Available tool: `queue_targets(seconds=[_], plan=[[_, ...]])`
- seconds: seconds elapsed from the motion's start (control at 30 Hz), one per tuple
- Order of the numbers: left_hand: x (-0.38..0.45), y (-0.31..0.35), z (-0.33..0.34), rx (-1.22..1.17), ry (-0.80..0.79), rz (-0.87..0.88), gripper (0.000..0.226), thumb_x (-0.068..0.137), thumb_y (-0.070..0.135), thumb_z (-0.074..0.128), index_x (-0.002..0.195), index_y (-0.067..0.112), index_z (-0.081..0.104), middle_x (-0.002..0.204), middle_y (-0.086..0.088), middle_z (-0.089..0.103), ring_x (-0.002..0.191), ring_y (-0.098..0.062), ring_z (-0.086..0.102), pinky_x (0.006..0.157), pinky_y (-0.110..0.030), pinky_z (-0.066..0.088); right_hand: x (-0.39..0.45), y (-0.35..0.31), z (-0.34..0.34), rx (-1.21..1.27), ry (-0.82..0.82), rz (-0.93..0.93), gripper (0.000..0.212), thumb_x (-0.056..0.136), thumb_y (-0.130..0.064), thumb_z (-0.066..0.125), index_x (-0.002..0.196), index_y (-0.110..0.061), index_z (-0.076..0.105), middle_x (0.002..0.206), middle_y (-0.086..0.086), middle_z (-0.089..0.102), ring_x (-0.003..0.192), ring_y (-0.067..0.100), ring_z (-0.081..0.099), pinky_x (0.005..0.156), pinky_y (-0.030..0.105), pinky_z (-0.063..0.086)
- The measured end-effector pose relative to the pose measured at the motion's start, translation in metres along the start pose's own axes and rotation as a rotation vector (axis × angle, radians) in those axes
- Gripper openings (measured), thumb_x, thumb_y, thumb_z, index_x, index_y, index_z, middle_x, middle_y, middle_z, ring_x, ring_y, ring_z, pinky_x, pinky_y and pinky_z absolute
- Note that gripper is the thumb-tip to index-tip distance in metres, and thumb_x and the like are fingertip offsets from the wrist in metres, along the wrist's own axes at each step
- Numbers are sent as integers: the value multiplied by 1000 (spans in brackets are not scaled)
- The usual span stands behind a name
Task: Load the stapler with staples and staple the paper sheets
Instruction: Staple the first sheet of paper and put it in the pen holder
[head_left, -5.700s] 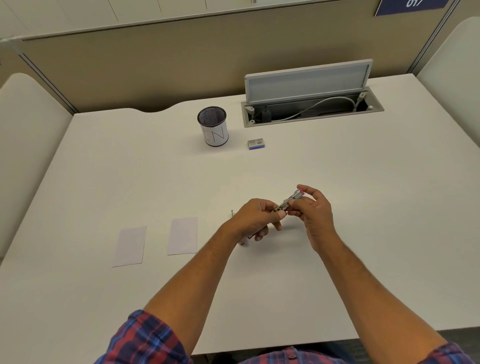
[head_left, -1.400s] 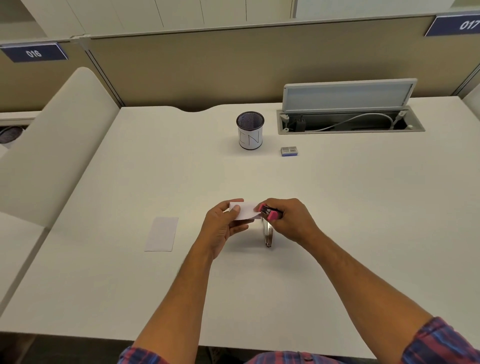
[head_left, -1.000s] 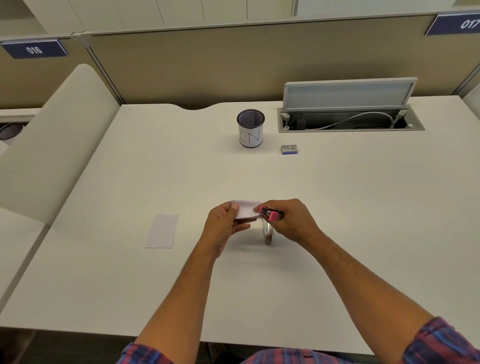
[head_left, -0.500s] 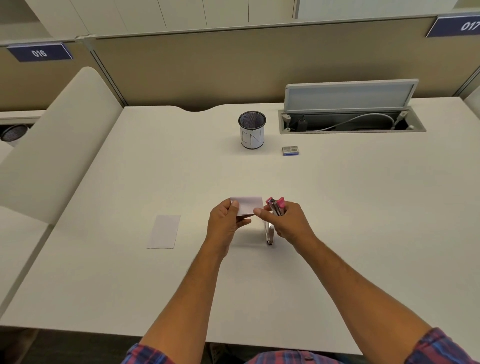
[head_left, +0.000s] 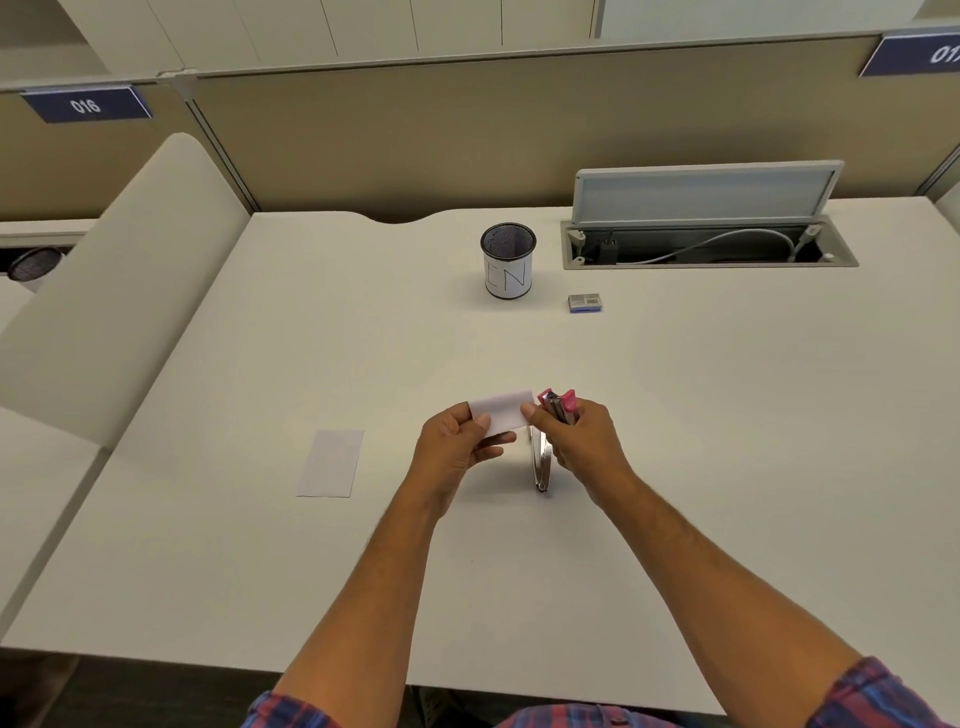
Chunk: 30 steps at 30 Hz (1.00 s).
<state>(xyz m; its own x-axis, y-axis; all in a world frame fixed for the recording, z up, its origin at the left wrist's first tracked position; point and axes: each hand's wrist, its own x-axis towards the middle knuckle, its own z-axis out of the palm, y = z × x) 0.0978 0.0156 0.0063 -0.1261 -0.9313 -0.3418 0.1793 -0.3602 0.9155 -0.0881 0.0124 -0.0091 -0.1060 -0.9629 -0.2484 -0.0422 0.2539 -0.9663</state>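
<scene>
In the right hand, pink-tipped metal stapler, upright

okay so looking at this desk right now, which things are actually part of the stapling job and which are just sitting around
Part of the job:
- pink stapler, gripped in the right hand
- paper slip, held in the left hand
- second paper slip, flat on the desk
- small staple box

Just lying about:
- mesh cup marked IN
- open cable tray with its lid up
</scene>
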Motion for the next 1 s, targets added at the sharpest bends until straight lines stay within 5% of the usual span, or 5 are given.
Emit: queue_targets(seconds=[0.13,0.43,0.57,0.7,1.0], plan=[[1,-1,-3,70,108,21,25,92,2,70,117,0,70,89,-10,79,74,-22,74,72,-28,60,1,3,-3,-8,7,-16,52,85,-34,83,56,-24,41,54,-11,27,50,13,26,56,31,24],[3,7,-4,70,162,65,18,84,-2,78,96,11,75,79,-11,78,70,-21,75,72,-26,62,-3,-5,-2,-43,-23,6,46,86,-45,80,59,-24,49,54,-14,32,48,9,29,52,26,27],[8,11,-7,36,227,82,20,82,-3,80,94,13,75,77,-7,78,70,-21,76,72,-27,62,-6,-11,1,45,-84,43,68,86,-72,59,98,-6,60,63,-4,41,50,11,33,46,24,27],[11,13,-10,3,247,82,21,81,-4,80,94,13,75,79,-8,79,71,-21,76,74,-27,63,-5,-8,2,67,-121,20,47,101,-65,47,110,-25,69,70,-2,52,49,12,39,45,23,32],[16,17,-9,-81,254,41,25,79,-1,82,103,-2,74,85,-15,78,77,-25,77,70,-25,59,-12,-1,9,129,-257,-43,32,96,-43,66,118,-20,70,80,1,66,57,14,51,49,23,42]])
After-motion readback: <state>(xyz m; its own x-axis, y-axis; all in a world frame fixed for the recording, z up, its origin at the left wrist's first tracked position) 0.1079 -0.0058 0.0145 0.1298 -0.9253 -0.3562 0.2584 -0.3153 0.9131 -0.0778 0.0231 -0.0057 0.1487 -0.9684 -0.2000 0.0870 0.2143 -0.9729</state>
